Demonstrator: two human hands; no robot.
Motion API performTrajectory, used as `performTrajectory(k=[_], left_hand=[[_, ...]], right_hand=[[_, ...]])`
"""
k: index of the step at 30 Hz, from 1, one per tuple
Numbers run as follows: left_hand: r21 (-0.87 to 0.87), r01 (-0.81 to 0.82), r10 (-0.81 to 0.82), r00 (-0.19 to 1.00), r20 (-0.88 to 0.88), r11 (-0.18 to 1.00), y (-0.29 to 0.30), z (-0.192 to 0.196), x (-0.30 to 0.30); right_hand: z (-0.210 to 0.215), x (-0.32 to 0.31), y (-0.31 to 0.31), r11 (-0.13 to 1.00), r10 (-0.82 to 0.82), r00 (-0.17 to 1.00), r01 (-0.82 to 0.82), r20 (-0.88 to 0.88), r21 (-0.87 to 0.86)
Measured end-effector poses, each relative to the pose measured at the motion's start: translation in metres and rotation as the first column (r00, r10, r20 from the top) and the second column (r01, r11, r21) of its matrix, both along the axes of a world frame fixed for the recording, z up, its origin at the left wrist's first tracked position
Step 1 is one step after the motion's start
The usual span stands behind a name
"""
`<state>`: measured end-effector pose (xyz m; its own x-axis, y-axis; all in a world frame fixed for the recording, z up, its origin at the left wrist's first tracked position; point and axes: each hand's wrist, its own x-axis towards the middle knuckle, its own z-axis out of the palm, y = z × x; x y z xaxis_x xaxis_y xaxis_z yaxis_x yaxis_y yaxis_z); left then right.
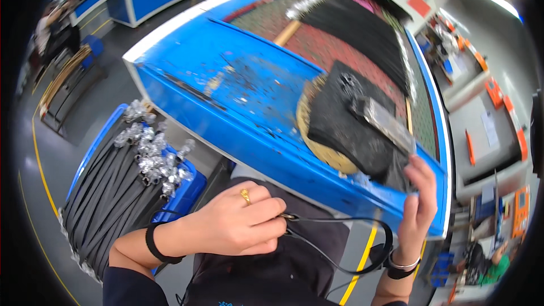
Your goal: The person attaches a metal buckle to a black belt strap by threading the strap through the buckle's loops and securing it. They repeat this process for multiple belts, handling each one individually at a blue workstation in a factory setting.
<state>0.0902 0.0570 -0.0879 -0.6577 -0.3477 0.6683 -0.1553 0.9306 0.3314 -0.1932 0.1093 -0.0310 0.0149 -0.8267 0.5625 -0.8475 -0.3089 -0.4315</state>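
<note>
My left hand (243, 218) is over my lap, its fingers pinched on the end of a thin black cord (340, 219); a small metallic bit shows at the fingertips. From there the cord runs right in a loop to my right wrist. My right hand (419, 192) is raised at the front edge of the blue table (249, 110), fingers stretched out and holding nothing. Just beyond its fingertips lies a worn, silver-wrapped bar (388, 124) on a black pad (340, 116). Under the pad sits a round tan disc (331, 156).
At left, a blue bin (192, 184) holds many black strips (107, 187) with foil-like wrapped ends. More dark strips (360, 25) lie on the reddish mesh belt (317, 45) of the machine. Workbenches (487, 136) with orange boxes stand at right; people are in the background.
</note>
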Motion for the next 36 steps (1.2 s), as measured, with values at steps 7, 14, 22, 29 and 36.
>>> performTrajectory(k=[7, 14, 22, 29, 36], left_hand=[[-0.030, -0.019, 0.015, 0.992, -0.126, 0.999, 0.002, 0.003, 0.019], [-0.045, -0.030, 0.023, 0.990, -0.139, 0.999, 0.003, 0.003, 0.027], [-0.024, 0.008, -0.010, 0.998, -0.065, 1.000, -0.002, 0.010, 0.018], [0.013, 0.079, -0.077, 0.995, -0.066, 0.997, -0.001, 0.015, -0.004], [0.035, 0.137, -0.138, 0.990, 0.035, 0.990, 0.005, 0.019, -0.021]], right_hand=[[-0.021, -0.041, -0.047, 0.964, -0.163, 0.984, 0.144, 0.069, 0.223], [-0.013, -0.036, -0.048, 0.971, -0.017, 0.851, -0.110, 0.525, 0.210], [-0.013, -0.043, -0.005, 0.965, 0.259, 0.329, -0.135, 0.908, -0.226], [-0.024, 0.006, 0.038, 0.984, 0.170, 0.349, -0.013, 0.921, -0.177], [-0.035, 0.024, 0.057, 0.987, -0.062, 0.506, 0.157, 0.860, -0.021]])
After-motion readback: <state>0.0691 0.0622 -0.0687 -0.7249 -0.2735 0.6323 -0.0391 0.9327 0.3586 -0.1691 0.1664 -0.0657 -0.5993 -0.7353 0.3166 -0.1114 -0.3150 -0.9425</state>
